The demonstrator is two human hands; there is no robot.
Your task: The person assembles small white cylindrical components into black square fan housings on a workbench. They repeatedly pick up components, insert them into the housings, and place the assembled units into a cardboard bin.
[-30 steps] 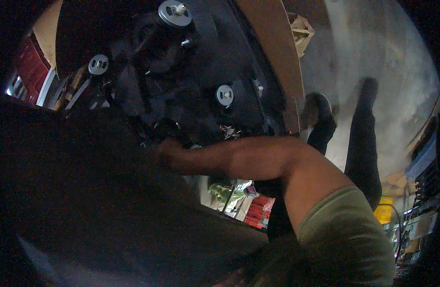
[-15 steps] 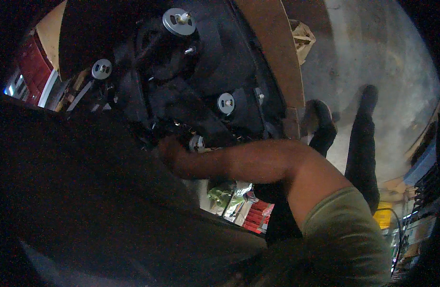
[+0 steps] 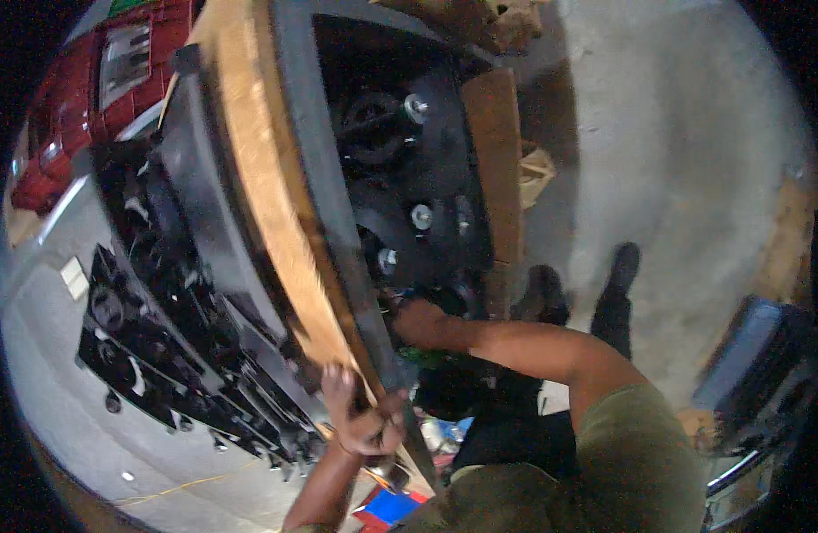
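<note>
My left hand (image 3: 364,417) curls its fingers over the near end of a tan cardboard sheet (image 3: 275,186) that stands on edge beside a grey panel. To the right of that sheet, my right hand (image 3: 418,322) reaches down at the near end of a black moulded part (image 3: 444,178). Its fingertips are lost in the dark there, so I cannot make out what they touch. Round metal discs with studs, such as one metal disc (image 3: 421,216), sit on the black part.
Left of the sheet stand several black parts (image 3: 187,311) in a row. A red crate (image 3: 80,98) lies at the far left. A cardboard wall (image 3: 495,160) borders the right side, with crumpled brown paper (image 3: 536,173) on the floor beyond. Blue-grey bins (image 3: 738,351) stand at right.
The view has shifted, and the dark surface at lower left has given way to the cardboard sheet and black parts. My left hand has come into view on the sheet; my right arm stays extended.
</note>
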